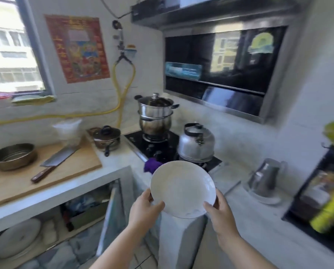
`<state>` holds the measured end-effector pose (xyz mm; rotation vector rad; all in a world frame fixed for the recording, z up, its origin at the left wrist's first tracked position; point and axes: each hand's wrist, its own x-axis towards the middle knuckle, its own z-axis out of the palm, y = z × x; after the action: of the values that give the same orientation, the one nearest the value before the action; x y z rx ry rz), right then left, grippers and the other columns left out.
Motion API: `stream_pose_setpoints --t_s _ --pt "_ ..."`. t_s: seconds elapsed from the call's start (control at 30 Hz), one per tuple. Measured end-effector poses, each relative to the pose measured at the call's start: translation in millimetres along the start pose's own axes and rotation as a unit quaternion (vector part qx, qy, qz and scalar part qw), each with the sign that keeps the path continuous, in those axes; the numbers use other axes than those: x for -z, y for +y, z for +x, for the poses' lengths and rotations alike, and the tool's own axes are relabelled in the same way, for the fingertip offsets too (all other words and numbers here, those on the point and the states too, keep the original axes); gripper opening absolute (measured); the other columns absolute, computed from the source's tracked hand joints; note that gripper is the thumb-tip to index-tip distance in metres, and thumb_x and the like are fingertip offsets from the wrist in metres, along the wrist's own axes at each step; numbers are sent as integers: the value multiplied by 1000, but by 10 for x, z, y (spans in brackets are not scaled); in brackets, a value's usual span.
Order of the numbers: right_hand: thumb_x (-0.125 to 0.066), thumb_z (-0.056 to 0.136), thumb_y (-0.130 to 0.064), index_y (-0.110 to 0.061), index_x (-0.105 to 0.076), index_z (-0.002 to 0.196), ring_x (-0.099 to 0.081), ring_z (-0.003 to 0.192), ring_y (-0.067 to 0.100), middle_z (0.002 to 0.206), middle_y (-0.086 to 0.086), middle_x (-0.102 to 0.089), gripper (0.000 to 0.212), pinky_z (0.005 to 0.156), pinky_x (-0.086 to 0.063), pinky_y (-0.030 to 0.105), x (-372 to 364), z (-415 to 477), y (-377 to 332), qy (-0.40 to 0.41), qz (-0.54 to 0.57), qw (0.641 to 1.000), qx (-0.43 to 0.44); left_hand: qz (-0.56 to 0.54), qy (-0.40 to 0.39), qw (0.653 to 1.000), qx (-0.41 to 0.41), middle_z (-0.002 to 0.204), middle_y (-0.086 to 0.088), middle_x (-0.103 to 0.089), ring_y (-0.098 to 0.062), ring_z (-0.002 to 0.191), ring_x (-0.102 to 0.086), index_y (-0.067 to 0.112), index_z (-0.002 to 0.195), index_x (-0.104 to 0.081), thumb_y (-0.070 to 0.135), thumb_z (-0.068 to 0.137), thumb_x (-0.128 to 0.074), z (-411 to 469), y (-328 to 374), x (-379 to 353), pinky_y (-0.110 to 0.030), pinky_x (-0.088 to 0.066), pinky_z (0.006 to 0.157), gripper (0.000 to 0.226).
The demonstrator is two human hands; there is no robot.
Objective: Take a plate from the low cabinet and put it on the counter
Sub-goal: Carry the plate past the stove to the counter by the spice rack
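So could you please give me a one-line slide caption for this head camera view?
Both hands, left hand and right hand, hold a white plate in front of the stove, the low cabinet open below.

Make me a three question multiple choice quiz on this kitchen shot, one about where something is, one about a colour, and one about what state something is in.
1. Where does the cleaver lie?
A. On the wooden cutting board
B. On the stove
C. Inside the low cabinet

2. What colour is the cloth next to the stove?
A. Red
B. Purple
C. Green

3. How is the plate held?
A. Resting flat on the counter
B. In one hand only
C. In the air, gripped by both hands

Answers:
1. A: the cleaver lies on the wooden cutting board, beside the metal pan.
2. B: the cloth at the stove edge is purple.
3. C: the left hand and right hand grip opposite sides of the white plate, which is above the floor in front of the counter.
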<state>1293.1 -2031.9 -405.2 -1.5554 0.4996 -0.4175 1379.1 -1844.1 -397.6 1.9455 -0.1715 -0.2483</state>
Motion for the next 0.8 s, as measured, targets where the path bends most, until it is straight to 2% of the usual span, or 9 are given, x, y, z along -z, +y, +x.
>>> stream_pose_setpoints --t_s 0.03,0.1,0.17,0.33,0.4,0.5,0.63,0.73,0.8 --pt "-57 82 -6 -36 -56 117 -59 103 5 109 -14 -66 46 78 -47 27 232 -24 12 17 4 1000 -2 8 -16 1000 -2 100 14 -70 -8 91 -64 34 113 -59 22 70 -61 -21 80 -207 -33 -53 79 44" --pt "-57 82 -5 -35 -56 117 -58 103 3 109 -14 -66 46 78 -46 26 772 -79 43 55 16 998 0 18 -54 998 -16 98 12 -71 -9 90 -63 32 109 -60 21 70 -60 -78 262 -719 -31 -50 77 41" --pt "-57 83 -6 -34 -54 120 -57 103 5 111 -13 -64 47 83 -46 31 1260 -137 79 97 25 995 -12 18 -94 995 -32 97 9 -71 -11 90 -64 30 108 -60 17 71 -60 -160 426 -1203 -29 -49 73 40" --pt "-57 86 -10 -30 -43 135 -52 114 17 127 -8 -54 55 93 -44 41 2360 -331 210 190 31 980 -54 10 -197 979 -56 102 8 -70 -12 98 -63 27 113 -60 15 70 -59 -410 738 -2276 -38 -51 86 44" --pt "-55 85 -6 -31 -48 130 -54 107 10 126 -6 -57 51 86 -42 36 2714 -457 257 219 37 974 -43 25 -223 972 -69 100 11 -70 -10 99 -63 29 109 -61 16 70 -60 -518 830 -2637 -35 -51 84 41" --pt "-53 84 0 -29 -51 127 -55 107 10 123 -4 -60 52 84 -41 32 3136 -658 323 259 46 964 -34 46 -260 961 -84 101 13 -69 -6 99 -61 31 111 -59 20 71 -61 -673 921 -3104 -29 -48 79 41" --pt "-54 84 0 -31 -50 128 -53 111 11 124 -7 -58 55 91 -42 36 3570 -888 450 308 55 949 -40 64 -309 943 -108 97 17 -70 -2 94 -62 34 109 -60 22 70 -61 -832 1003 -3614 -24 -47 67 41" --pt "-55 84 -1 -30 -47 131 -50 118 20 128 -3 -56 55 98 -43 44 3820 -1005 558 345 60 936 -50 70 -344 929 -120 97 17 -70 -4 96 -62 36 109 -60 20 69 -61 -907 1042 -3941 -30 -50 77 43" --pt "-56 85 -1 -28 -47 132 -49 119 22 129 -1 -55 55 99 -43 46 3940 -1063 623 364 68 927 -54 75 -366 919 -125 100 17 -70 -5 98 -61 37 112 -59 21 69 -61 -932 1043 -4126 -30 -50 77 45"
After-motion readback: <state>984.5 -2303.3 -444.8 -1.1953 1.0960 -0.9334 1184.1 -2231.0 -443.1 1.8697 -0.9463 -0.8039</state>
